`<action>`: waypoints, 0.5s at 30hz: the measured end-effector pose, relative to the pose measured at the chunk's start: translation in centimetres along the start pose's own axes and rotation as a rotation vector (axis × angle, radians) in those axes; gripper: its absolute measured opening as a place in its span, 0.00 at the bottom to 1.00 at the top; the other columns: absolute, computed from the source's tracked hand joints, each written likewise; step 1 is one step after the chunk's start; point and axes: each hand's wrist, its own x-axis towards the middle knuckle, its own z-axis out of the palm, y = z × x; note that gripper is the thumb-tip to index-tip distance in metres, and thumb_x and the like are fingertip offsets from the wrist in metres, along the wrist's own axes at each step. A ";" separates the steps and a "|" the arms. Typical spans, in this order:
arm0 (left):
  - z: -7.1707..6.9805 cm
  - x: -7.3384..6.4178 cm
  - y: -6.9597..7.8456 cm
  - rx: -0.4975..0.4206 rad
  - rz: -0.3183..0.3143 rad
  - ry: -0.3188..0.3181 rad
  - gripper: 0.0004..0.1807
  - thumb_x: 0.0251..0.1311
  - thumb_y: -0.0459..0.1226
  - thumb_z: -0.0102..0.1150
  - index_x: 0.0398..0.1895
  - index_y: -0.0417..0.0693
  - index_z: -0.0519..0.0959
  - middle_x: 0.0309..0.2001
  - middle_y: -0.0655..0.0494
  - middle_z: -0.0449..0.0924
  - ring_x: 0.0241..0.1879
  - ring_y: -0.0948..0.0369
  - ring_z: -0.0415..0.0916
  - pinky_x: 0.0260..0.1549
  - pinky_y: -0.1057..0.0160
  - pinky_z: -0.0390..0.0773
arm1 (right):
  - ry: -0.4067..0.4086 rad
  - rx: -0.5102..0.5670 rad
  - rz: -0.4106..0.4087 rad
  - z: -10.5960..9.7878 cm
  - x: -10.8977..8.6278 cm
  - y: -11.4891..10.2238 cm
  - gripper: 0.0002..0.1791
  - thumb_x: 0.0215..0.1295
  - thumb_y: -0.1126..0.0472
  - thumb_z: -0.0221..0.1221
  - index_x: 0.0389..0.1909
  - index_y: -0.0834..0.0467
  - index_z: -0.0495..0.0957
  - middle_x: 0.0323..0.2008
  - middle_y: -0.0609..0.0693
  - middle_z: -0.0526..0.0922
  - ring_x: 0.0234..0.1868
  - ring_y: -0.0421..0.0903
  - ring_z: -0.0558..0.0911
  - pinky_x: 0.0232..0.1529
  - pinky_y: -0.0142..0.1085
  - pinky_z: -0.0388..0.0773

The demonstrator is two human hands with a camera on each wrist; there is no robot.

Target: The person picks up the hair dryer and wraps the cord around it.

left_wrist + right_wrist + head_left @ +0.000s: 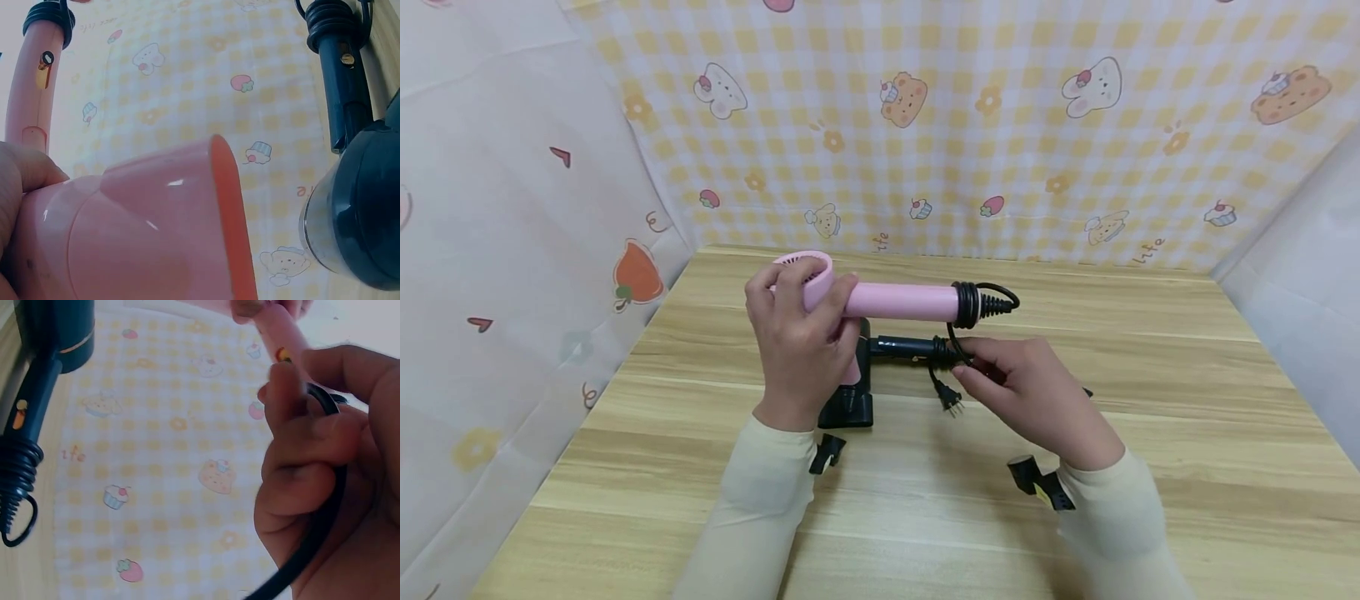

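Note:
My left hand (801,333) grips a pink hair dryer (902,301) round its barrel, above the table, with the handle pointing right. Black cord is wound round the end of that handle. My right hand (1030,392) has its fingers curled round a loose length of black cord (334,487) below and right of the handle end. A dark hair dryer (906,346) lies on the table beneath the pink one, its handle also toward the right and wrapped in cord. The left hand and pink barrel partly cover its head.
A two-pin plug (950,398) hangs near the dark dryer's handle. The wooden table (1187,433) backs onto a yellow checked cloth (970,150), with a white cloth (512,250) along the left. Black mounts sit at both wrists.

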 end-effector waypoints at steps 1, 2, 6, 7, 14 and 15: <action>0.0 0.0 0.0 0.001 -0.003 -0.001 0.10 0.55 0.33 0.64 0.41 0.45 0.87 0.51 0.43 0.73 0.54 0.39 0.61 0.53 0.42 0.63 | -0.003 -0.007 -0.013 -0.1 -0.1 -0.1 0.06 0.68 0.63 0.60 0.40 0.50 0.84 0.15 0.37 0.66 0.15 0.34 0.63 0.18 0.31 0.63; 0.0 0.0 0.0 0.001 -0.006 -0.002 0.10 0.55 0.33 0.64 0.41 0.45 0.87 0.51 0.43 0.73 0.54 0.39 0.61 0.53 0.42 0.63 | -0.004 -0.012 -0.024 -0.2 -0.2 -0.2 0.08 0.67 0.65 0.60 0.41 0.51 0.84 0.16 0.37 0.67 0.16 0.34 0.64 0.18 0.31 0.64; 0.1 0.0 0.0 -0.002 -0.010 -0.004 0.11 0.55 0.33 0.64 0.41 0.45 0.88 0.51 0.42 0.73 0.54 0.39 0.61 0.54 0.42 0.63 | 0.003 -0.032 -0.070 -0.7 -0.5 -0.4 0.14 0.62 0.71 0.56 0.45 0.55 0.83 0.18 0.37 0.69 0.17 0.34 0.65 0.20 0.31 0.66; 0.1 -0.1 0.0 0.002 -0.010 -0.006 0.11 0.55 0.33 0.64 0.41 0.45 0.87 0.51 0.43 0.73 0.54 0.40 0.61 0.53 0.42 0.63 | 0.012 -0.035 -0.082 -0.8 -0.5 -0.4 0.15 0.62 0.72 0.55 0.45 0.56 0.83 0.19 0.37 0.70 0.17 0.34 0.65 0.20 0.31 0.67; 0.3 -0.3 0.0 0.062 0.016 -0.050 0.11 0.56 0.33 0.65 0.43 0.47 0.86 0.51 0.44 0.72 0.54 0.40 0.61 0.49 0.40 0.65 | 0.169 -0.060 -0.164 -1.1 -0.9 -0.3 0.10 0.62 0.73 0.61 0.35 0.53 0.81 0.22 0.38 0.70 0.17 0.34 0.65 0.19 0.28 0.64; 0.3 -0.3 0.0 0.068 0.021 -0.055 0.10 0.57 0.33 0.65 0.43 0.48 0.86 0.51 0.45 0.72 0.54 0.40 0.61 0.48 0.40 0.65 | 0.197 -0.066 -0.161 -1.2 -0.9 -0.4 0.10 0.61 0.73 0.63 0.35 0.53 0.82 0.22 0.38 0.70 0.17 0.34 0.65 0.20 0.27 0.64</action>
